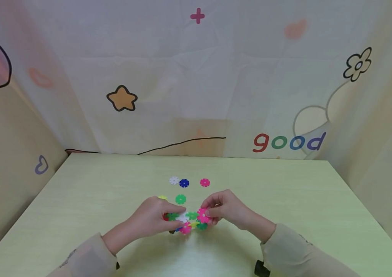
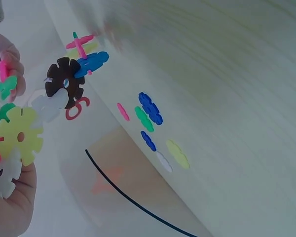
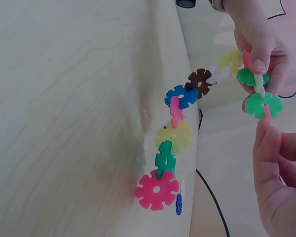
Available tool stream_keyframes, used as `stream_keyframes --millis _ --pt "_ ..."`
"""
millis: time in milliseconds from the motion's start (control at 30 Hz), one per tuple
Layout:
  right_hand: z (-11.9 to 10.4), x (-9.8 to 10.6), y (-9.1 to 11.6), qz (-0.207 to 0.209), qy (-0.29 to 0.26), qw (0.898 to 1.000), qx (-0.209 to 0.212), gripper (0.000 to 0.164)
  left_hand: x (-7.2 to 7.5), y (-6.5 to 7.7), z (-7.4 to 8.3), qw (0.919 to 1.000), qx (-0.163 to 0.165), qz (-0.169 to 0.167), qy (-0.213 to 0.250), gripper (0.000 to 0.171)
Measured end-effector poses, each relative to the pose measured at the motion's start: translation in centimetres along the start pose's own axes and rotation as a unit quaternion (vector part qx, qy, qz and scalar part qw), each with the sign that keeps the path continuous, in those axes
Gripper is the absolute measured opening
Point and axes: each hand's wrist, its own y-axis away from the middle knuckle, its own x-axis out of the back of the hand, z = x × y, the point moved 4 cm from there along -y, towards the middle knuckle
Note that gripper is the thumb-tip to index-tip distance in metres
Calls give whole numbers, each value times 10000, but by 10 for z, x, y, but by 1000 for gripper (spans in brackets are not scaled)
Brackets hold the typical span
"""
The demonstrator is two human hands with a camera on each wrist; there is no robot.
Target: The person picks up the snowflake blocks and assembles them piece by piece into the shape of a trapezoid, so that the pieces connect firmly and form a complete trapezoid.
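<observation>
My left hand [image 1: 152,217] holds a chain of notched plastic flower discs joined edge to edge. A yellow disc [image 2: 19,136] and a white disc [image 2: 2,173] are at its fingers. My right hand [image 1: 230,211] pinches a pink disc [image 1: 203,215] at one end of the chain. That pink disc shows edge-on in the right wrist view, at a green disc [image 3: 264,105]. The rest of the chain hangs in a curve below the hands, with a brown disc [image 3: 200,82], a blue disc [image 3: 181,97] and a larger-looking pink disc [image 3: 157,190] at its other end.
Loose discs lie on the pale table [image 1: 286,192] beyond the hands: white [image 1: 174,180], dark blue [image 1: 184,183], pink [image 1: 205,182], green [image 1: 180,199] and yellow [image 1: 162,197]. A printed curtain [image 1: 196,77] stands behind the table's far edge.
</observation>
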Motion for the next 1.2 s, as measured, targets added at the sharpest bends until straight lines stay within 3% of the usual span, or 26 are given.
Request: stream_keyframes --millis 400,833,1067,1200 --pt "4 -4 1 401 -259 9979 -434 19 -2 0 4 9981 -393 314 -355 29" --pt "1 -9 3 513 -501 9966 -416 18 -3 1 6 9942 -675 445 -709 28" --pt "1 -6 0 479 -335 9975 -394 18 -5 -2 2 9968 -374 267 -648 29" --pt "3 -4 0 334 -381 9980 -377 20 -6 -2 1 9951 -349 204 -898 35"
